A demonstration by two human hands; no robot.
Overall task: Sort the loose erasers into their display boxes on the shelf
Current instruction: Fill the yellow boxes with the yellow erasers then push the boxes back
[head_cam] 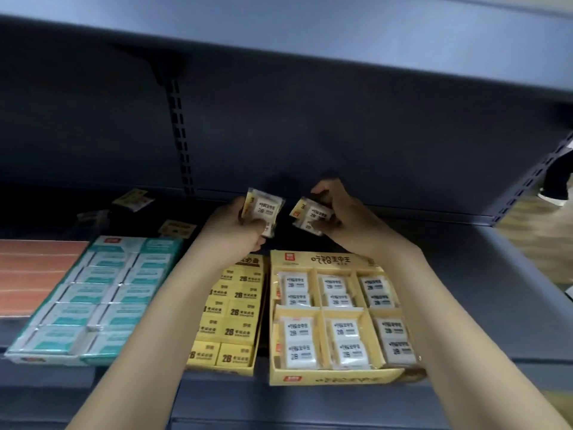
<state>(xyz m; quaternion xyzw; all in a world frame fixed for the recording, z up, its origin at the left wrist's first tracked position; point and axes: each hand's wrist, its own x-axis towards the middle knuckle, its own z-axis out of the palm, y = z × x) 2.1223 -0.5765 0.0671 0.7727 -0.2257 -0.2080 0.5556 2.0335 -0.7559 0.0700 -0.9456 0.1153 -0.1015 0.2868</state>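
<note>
My left hand point(231, 232) grips a wrapped white 2B eraser pack point(263, 212), held upright above the shelf. My right hand point(344, 217) pinches a second wrapped eraser pack point(310, 217), tilted, just right of the first. Both hands hover behind the open yellow display box point(331, 377), which holds several of the same wrapped packs in compartments. Loose wrapped erasers point(133, 200) point(177, 228) lie on the dark shelf at the back left.
A yellow box of 2B erasers point(231, 324) sits left of the open display box, partly under my left forearm. Further left are a teal eraser box point(96, 299) and an orange box point(34, 274). The upper shelf point(310, 51) overhangs close above.
</note>
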